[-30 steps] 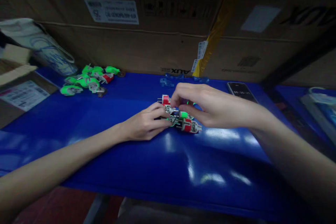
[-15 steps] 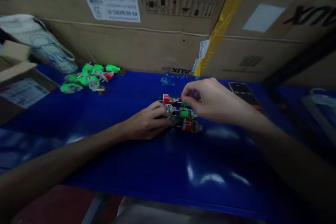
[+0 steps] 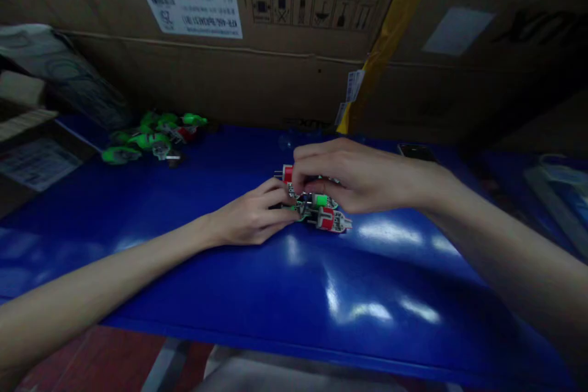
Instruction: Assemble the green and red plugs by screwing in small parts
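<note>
Several small circuit boards with red or green parts and metal pins lie close together on the blue table (image 3: 257, 282). My left hand (image 3: 257, 213) rests at their left side, its fingers closed round the edge of the group; what they pinch is hidden. Above the group, my right hand (image 3: 340, 174) has its fingers bent together over the middle boards, and its fingertips hide what they touch. A board with a red part (image 3: 333, 220) lies below my right hand, a green part (image 3: 320, 200) just above it, and another red part (image 3: 287, 174) between the hands.
Green and red pieces (image 3: 154, 139) are heaped at the back left, near an open carton (image 3: 39, 159) and a light bag (image 3: 68, 73). Large cardboard boxes (image 3: 193, 79) stand along the back. A phone (image 3: 416, 152) lies behind my right wrist.
My right hand has moved left, from the right end of the boards to over their middle, and now covers more of them. My left hand has stayed in place.
</note>
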`<state>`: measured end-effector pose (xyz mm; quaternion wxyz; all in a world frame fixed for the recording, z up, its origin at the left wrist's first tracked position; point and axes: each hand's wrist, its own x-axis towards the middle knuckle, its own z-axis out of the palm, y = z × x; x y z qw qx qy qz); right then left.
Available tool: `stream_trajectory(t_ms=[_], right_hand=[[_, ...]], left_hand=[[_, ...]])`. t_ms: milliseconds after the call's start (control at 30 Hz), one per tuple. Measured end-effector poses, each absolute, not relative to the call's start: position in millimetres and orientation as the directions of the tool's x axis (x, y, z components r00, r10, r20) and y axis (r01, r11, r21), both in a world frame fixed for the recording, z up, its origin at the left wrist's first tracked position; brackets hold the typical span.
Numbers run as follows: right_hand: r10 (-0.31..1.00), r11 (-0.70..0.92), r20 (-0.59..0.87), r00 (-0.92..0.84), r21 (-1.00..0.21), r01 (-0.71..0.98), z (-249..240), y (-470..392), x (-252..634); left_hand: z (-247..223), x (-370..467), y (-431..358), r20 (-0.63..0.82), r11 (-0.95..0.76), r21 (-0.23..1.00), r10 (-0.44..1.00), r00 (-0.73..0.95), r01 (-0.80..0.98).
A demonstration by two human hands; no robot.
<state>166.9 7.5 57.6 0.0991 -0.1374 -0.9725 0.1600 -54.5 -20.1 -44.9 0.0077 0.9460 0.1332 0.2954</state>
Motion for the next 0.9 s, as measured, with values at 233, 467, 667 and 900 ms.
stream_trajectory(t_ms=[233,467,667,900], right_hand=[[0.54,0.827,0.191,-0.819,-0.303,0.474,46.8,8.4,168.0],[0.852,0.519,0.173,-0.494,-0.397,0.757,38.7,-13.6,169.9],[0.808,0.586,0.225,-0.544,-0.391,0.71,40.2,-19.0,168.9],[0.397,0.882,0.197,-0.896,-0.351,0.313,53.6,0.5,175.2]], left_hand=[[-45.9,-53.9,-21.5,0.557,-0.953,0.128,0.297,0.776,0.273],[-47.3,-54.3,-21.1,0.567,-0.956,0.121,0.288,0.772,0.268],[-45.6,-54.0,-21.2,0.554,-0.958,0.132,0.283,0.783,0.253],[-43.0,-53.9,-20.3,0.533,-0.963,0.113,0.267,0.803,0.245]])
